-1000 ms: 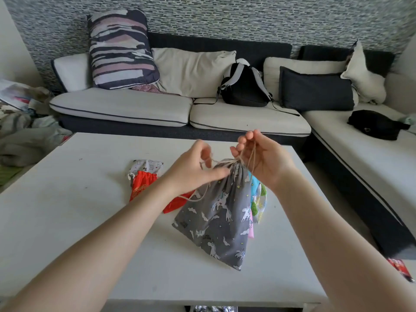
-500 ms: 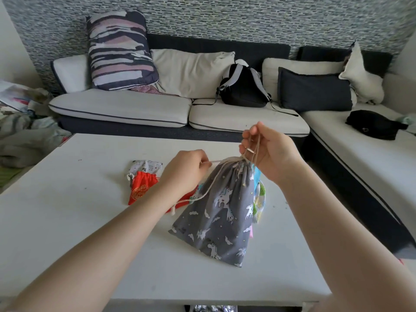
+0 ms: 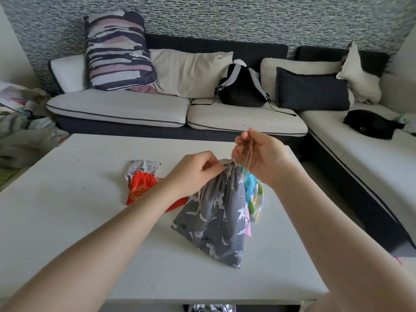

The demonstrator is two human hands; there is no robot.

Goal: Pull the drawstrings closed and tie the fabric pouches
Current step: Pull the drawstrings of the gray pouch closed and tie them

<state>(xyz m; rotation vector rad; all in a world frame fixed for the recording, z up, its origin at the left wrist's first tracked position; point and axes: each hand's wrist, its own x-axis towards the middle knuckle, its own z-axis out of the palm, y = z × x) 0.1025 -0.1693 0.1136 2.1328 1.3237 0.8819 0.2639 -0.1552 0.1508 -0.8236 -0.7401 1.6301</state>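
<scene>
White table [image 3: 67, 221] fills the lower frame; sofa [image 3: 139, 111] behind it with a black backpack [image 3: 242, 88] on the seat. I note these only as setting.

On the table, the grey unicorn pouch [image 3: 216, 217] is the one in work. Its bottom edge rests on the tabletop toward me; its neck is lifted and gathered tight between the two hands. I judge the mouth pulled closed, or nearly so. I see no finished knot at the neck, so tying reads as the step in hand.

Under and just right of the grey pouch lies a blue-and-green printed pouch [image 3: 255, 194], with a pink edge showing beside it. Whether these are tied I cannot tell; they are mostly covered. To the left, well apart from the hands, the red pouch [image 3: 140, 186] lies with its neck cinched, overlapping a small white printed pouch [image 3: 144, 165]. Those two look dealt with, though the knots are too small to confirm.

Left hand [image 3: 195, 170]: fingers curled, pinching at the gathered neck. A drawstring [image 3: 199, 200] trails down the grey fabric below it.

Right hand [image 3: 261, 154]: raised above the neck, fingertips pinching cord loops that run down to the pouch.

Left to do, by my reckoning: knot this one, then check the covered ones.
</scene>
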